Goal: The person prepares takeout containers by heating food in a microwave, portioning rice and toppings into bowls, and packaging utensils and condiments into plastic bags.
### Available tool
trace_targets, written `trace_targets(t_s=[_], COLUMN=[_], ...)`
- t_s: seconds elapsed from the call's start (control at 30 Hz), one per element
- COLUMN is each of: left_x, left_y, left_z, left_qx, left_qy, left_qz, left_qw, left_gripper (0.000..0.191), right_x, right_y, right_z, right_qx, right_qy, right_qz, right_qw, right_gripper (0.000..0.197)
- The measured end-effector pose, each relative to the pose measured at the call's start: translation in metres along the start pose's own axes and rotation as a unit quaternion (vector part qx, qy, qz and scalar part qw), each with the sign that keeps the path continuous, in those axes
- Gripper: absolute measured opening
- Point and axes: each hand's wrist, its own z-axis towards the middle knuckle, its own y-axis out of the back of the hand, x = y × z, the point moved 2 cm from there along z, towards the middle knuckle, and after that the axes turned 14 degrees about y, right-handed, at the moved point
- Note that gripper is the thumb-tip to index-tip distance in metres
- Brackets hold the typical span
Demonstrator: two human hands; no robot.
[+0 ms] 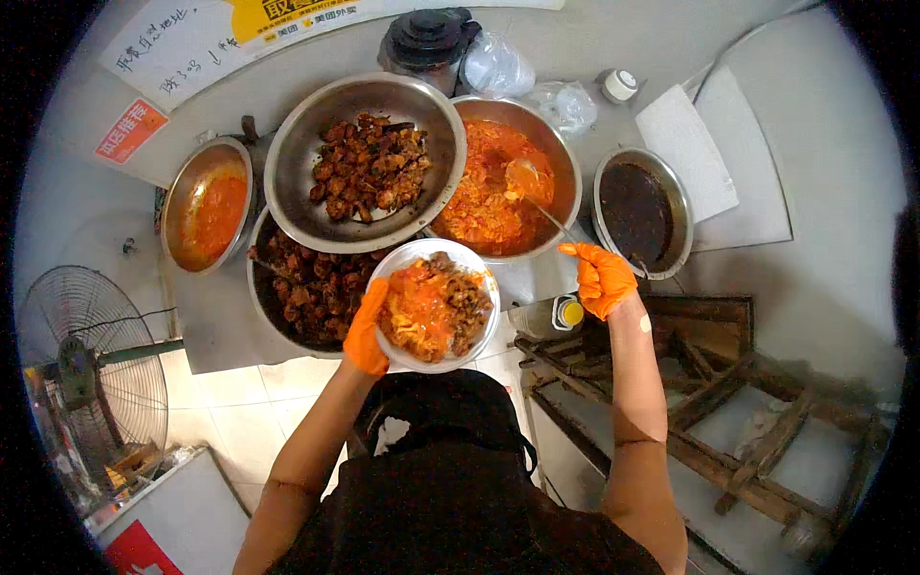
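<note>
My left hand [366, 330], in an orange glove, grips the left side of a white plastic bowl [463, 358]. Red-orange egg-and-tomato-like food [413, 309] fills its left part, with brown minced food [467, 309] on the right. My right hand [604, 282], also gloved in orange, holds the handle end of a metal ladle [550, 215]. The ladle's head rests in red, saucy food [474, 201] inside a large steel basin [571, 208]. To its left, a steel basin of browned chunks [370, 169] sits partly over another basin holding darker chunks [316, 302].
A smaller bowl of red sauce [214, 219] stands left; a basin of dark liquid [636, 208] stands right. Behind are a black-lidded container [424, 39] and plastic-wrapped items [496, 68]. A yellow-capped bottle [571, 313], wooden frame [762, 438] and fan [93, 359] sit lower.
</note>
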Motion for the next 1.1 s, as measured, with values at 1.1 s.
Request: trace_targets(t_s=[1.1], left_x=[0.066], left_y=[-0.073], left_z=[0.187], left_qx=[0.052], left_qy=[-0.053], left_qz=[-0.143], left_qw=[0.987], left_gripper=[0.054], right_x=[-0.045], right_y=[0.033], right_z=[-0.094], right_qx=[-0.017], right_qy=[0.265], right_qz=[-0.091], right_qw=[0.96], right_gripper=[0.019])
